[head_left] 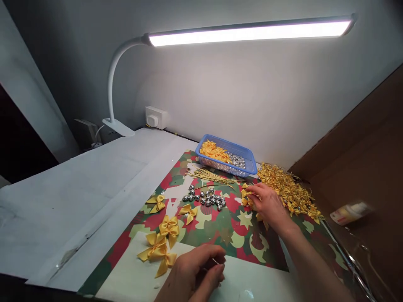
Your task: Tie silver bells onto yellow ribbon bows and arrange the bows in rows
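Note:
My right hand [267,203] reaches across the patterned paper mat [220,235] and rests on small yellow ribbon bows [247,196] beside a big heap of finished gold bows [288,188]; its fingers close on a bow. My left hand [197,274] sits near the front edge, fingers pinched on a thin gold wire [215,262]. Several silver bells [208,198] lie loose in the mat's middle. Yellow bows [162,247] lie just left of my left hand.
A blue basket [252,161] holding yellow ribbons and silver bells stands at the back. A bundle of gold wires [210,175] lies before it. A clamp lamp [119,126] arches overhead. A brown cardboard wall [362,167] stands at the right, with a blurred bottle [349,213].

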Available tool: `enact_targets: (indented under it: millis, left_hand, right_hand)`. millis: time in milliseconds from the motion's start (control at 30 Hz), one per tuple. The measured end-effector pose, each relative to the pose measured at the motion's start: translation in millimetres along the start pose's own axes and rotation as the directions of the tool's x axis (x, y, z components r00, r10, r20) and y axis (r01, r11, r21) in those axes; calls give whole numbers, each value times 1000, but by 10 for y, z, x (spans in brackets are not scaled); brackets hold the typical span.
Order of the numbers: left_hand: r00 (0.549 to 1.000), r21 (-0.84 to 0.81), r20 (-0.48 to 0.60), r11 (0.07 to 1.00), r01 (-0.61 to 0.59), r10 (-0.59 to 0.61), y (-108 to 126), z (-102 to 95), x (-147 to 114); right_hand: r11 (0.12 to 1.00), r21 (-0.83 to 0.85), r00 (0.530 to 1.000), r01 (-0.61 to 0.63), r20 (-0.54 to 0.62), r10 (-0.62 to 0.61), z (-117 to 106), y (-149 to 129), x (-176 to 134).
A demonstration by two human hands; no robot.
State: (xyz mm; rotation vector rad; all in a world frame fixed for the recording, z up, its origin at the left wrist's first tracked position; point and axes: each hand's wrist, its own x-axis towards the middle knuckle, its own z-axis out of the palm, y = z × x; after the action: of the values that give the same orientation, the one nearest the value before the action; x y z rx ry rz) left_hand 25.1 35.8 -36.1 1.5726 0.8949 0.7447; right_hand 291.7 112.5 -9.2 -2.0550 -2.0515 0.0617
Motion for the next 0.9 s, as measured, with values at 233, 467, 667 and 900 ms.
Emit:
enact_targets:
  millis: [233,467,667,900]
  left_hand:
    - [1000,-43,2,999,-1,1,15,16,-28]
    - [998,-91,64,996,16,-10,16,4,-43]
    - [998,-84,37,996,-40,44,28,14,-47]
    - [998,-103,3,993,-64,65,33,-9,-48]
  right_hand:
    - [986,66,989,150,7,-151,249,-28,2]
    - [973,136,979,188,-103,-175,207,-80,-121]
    - [923,239,953,301,-30,-303,175,-931,-287]
    - [925,290,962,245,49,-270,349,-1377,-180]
